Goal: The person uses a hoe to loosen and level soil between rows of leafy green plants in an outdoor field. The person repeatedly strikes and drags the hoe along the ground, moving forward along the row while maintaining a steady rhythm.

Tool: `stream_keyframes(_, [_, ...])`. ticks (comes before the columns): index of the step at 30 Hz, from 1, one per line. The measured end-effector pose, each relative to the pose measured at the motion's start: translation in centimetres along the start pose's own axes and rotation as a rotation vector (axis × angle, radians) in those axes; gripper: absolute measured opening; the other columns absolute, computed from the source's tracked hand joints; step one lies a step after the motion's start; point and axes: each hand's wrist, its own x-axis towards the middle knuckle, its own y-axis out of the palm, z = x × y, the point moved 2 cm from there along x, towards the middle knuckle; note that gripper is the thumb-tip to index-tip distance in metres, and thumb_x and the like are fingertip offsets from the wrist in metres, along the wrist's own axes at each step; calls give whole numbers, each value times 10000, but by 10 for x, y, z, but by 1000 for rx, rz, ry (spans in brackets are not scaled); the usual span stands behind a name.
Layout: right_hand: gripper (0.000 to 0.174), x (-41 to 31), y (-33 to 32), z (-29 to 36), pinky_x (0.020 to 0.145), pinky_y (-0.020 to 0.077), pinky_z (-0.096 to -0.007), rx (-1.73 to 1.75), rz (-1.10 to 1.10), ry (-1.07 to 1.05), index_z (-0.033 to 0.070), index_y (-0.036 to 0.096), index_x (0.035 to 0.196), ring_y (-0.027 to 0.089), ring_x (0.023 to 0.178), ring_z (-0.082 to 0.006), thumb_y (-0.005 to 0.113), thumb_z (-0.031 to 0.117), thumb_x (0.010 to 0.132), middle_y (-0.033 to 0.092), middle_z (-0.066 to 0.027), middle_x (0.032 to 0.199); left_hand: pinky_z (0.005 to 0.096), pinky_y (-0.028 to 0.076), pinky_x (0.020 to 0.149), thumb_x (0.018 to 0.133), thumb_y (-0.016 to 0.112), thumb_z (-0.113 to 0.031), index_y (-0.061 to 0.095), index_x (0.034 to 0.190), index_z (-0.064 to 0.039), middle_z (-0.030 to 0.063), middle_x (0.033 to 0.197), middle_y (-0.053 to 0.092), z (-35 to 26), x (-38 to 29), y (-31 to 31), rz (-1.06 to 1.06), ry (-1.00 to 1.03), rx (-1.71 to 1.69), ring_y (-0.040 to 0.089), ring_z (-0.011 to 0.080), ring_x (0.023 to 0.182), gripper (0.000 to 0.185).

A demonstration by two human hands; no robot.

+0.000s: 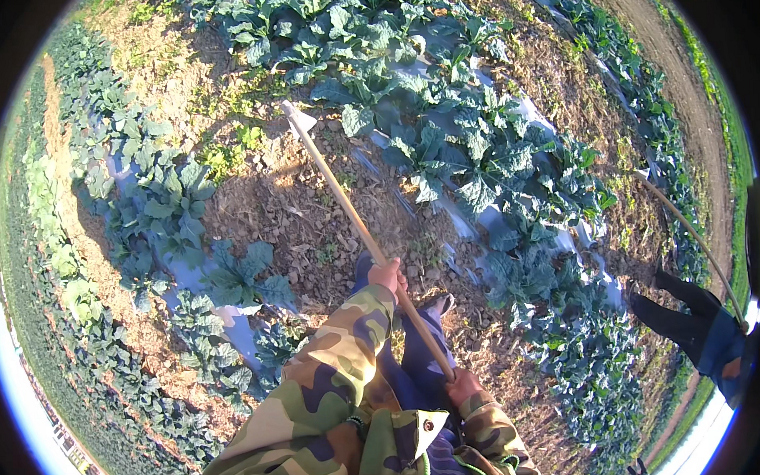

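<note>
Both of my hands grip the long wooden handle [347, 204] of a hoe, which runs slantwise across the view. My left hand [386, 276] is wrapped around the middle of the handle, and my right hand [465, 385] holds its rear end near my waist. At the far end, the pale metal hoe head [299, 120] is over the dry, cloddy soil [266, 204] between two crop rows. Whether the blade touches the ground, I cannot tell. Low green weeds [223, 158] grow to the left of the head.
Leafy kale-like plants [427, 141] grow through plastic mulch [533, 116] on the right. Another such row [178, 200] lies on the left. My shoe [442, 304] stands on the soil between them. A co-worker [690, 321] holds a long-handled tool [687, 227] at the right, beside a dirt track [682, 82].
</note>
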Motion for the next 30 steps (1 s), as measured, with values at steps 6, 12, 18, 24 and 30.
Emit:
stream_keyframes(6, [410,15,5,36,746,436,-407,109,123,6,-11,515,996,557,849,-367,622,250,699,578,-231,865,307,371,357,779,588,-173,431,739,-70,28,552,420,-9,-1,3,-30,53,193,431,138,408,192])
stream_keyframes(12, [382,-6,6,33,740,435,-411,4,93,-28,-10,530,953,559,843,-362,622,256,695,579,-234,845,313,375,332,775,584,-154,475,781,-20,43,520,432,7,-14,-4,-54,-7,184,421,156,368,172])
stream_keyframes(18, [362,-10,-10,35,707,445,-421,34,12,12,-9,533,933,564,817,-365,614,256,699,582,-230,822,291,368,355,788,577,-174,467,747,-36,29,527,409,7,-13,14,-48,20,190,410,137,388,181])
stream_keyframes(24, [354,-42,-10,11,691,438,-425,-66,-26,37,-25,518,873,567,783,-374,631,257,690,570,-246,804,318,344,299,766,594,-156,459,738,-13,46,482,422,49,-34,0,33,-56,226,402,174,325,198])
stream_keyframes(30, [344,-55,-7,-13,665,444,-428,-122,14,53,-4,506,907,567,787,-372,614,248,700,578,-235,814,333,412,362,781,589,-159,452,767,-16,70,514,453,39,-14,-3,76,-69,-10,455,185,390,198])
